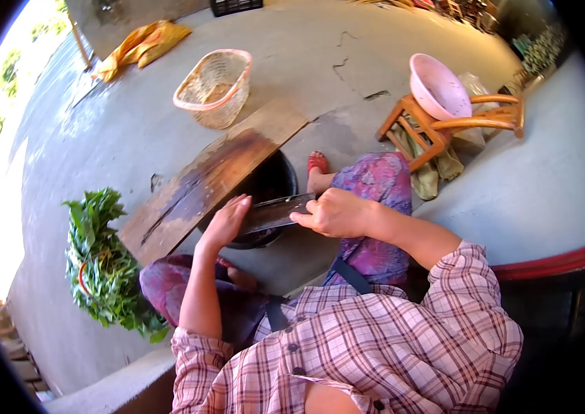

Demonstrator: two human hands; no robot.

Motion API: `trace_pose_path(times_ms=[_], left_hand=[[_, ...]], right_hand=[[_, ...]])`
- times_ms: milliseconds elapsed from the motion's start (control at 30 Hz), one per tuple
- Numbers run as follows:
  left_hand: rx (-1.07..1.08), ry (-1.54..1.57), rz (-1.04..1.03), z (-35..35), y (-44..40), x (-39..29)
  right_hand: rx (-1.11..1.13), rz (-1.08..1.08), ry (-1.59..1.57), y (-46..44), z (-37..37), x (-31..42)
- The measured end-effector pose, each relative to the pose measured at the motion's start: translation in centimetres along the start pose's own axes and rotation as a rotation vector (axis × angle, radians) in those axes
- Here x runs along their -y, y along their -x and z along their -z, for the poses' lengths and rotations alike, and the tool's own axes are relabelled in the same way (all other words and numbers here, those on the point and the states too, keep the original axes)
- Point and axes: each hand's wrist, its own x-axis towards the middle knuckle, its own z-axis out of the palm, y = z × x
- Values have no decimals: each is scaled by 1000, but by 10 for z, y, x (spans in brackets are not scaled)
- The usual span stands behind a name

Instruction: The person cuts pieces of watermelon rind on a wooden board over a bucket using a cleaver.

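Observation:
A cleaver with a broad dark blade [275,213] is held over a black tub [275,181]. My right hand [334,212] is closed round its handle, at the blade's right end. At the blade's left end is my left hand [229,219], its fingers together and extended along the blade's edge; whether they grip it is unclear. Across the tub lies a long wooden board [216,179], wet and dark-stained in the middle. The board hides part of the tub, and the tub's contents are too dark to make out.
Left of my knee lies a heap of green leaves [103,265]. Beyond the board stands a wicker basket [216,90]. A pink basin [438,88] rests on a wooden chair [413,131] at the right. An orange sack [144,47] lies at the back left.

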Motion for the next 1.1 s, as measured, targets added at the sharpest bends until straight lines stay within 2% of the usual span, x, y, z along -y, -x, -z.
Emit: trace_pose_path(times_ms=[33, 133, 233, 367, 433, 533, 600, 700, 867, 967, 1033, 1100], left_hand=[[-34, 90, 55, 3, 2, -4], [-139, 197, -16, 9, -3, 4], [-373, 426, 20, 12, -8, 12], [-698, 336, -22, 25, -5, 13], [-855, 24, -19, 29, 0, 6], [-888, -222, 49, 30, 2, 8], [-877, -346, 103, 29, 2, 10], [-896, -495, -21, 24, -3, 25], [-641, -729, 11, -7, -3, 20], [-659, -681, -79, -16, -7, 14], [-639, -490, -140, -15, -8, -3], [-686, -431, -225, -21, -9, -21]], right_hand=[[-18, -30, -20, 4, -1, -1], [-52, -116, -79, 15, -5, -6], [-172, -187, -209, 19, -5, -8], [-366, -341, -454, 5, -19, -12], [-433, -442, -413, -9, -28, -14], [-506, -465, -324, -43, -37, -24], [-444, -485, -234, -65, -52, -36], [-372, -483, -100, -93, -70, -43], [-178, -474, 74, -112, -100, -41], [-186, -511, -7, -109, -120, -36], [-215, -564, -94, -103, -126, -35], [-297, -555, -166, -96, -127, -38]])
